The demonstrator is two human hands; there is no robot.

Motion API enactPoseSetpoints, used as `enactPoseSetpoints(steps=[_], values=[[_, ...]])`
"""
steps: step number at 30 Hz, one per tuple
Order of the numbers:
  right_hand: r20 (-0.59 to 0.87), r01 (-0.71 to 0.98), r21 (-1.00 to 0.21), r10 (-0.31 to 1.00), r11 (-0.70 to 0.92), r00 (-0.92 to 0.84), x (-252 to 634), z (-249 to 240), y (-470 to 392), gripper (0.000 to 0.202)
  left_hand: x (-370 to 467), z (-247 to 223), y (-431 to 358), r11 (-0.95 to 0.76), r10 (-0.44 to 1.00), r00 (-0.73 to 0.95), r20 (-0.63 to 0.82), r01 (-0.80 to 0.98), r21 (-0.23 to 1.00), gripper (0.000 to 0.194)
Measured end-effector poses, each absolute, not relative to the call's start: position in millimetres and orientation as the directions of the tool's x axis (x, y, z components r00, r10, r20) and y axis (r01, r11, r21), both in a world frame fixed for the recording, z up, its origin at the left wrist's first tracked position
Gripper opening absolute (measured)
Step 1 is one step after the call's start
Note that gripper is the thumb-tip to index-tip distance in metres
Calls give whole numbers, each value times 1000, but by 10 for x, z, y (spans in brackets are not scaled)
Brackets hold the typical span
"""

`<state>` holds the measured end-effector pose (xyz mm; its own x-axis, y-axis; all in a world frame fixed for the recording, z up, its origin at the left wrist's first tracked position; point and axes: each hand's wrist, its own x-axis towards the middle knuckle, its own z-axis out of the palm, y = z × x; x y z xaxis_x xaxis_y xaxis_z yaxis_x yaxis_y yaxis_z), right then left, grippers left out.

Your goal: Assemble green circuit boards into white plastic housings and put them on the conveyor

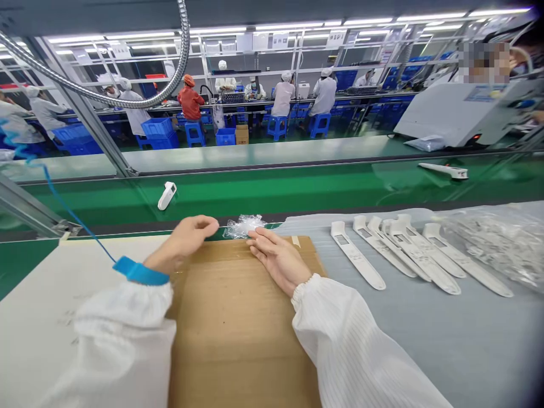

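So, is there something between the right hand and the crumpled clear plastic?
Nothing visible stands between the right hand and the crumpled clear plastic beyond the brown cardboard. The fingers overlap it in view; contact is unclear.

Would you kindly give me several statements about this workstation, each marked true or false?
1. The left hand has a blue strap at its wrist. True.
2. The right hand is clenched in a fist. False: its fingers are extended.
3. Several white parts lie to the right of the brown cardboard. True.
4. Crumpled clear plastic lies between the two forearms. False: it lies by the cardboard's far edge.
5. The right sleeve is white. True.
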<state>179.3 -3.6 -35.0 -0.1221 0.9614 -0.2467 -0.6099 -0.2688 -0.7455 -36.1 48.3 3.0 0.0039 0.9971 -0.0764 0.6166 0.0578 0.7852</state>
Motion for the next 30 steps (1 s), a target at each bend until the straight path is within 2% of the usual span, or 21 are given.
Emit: enactPoseSetpoints(steps=[1,3,6,8,11,15,18,30], values=[[-236,-605,-750,963,-267,-132,1796,-365,-33,28,-256,-34,376,40,998,11,-56,569,822,27],[-229,-595,-758,963,-266,-138,1800,-397,-26,37,-63,-200,215,-10,998,-46,47,603,798,20],[-229,-576,-777,966,-255,-118,1802,-433,-21,47,118,-432,93,-168,961,-6,278,782,600,15],[-220,-563,-790,969,-244,-112,1804,-443,-23,50,135,-509,65,-267,937,89,339,808,526,16],[-220,-552,-796,969,-247,-116,1806,-434,-32,50,35,-508,71,-278,934,87,345,784,555,13],[-234,-550,-793,965,-262,-123,1798,-405,-46,48,-130,-456,125,-136,926,-104,364,806,576,13],[-243,-538,-799,963,-267,-117,1793,-390,-55,46,-172,-445,149,-80,913,-179,368,803,591,14],[-245,-543,-794,962,-273,-124,1801,-379,-57,44,-153,-446,146,-113,907,-179,381,768,631,13]])
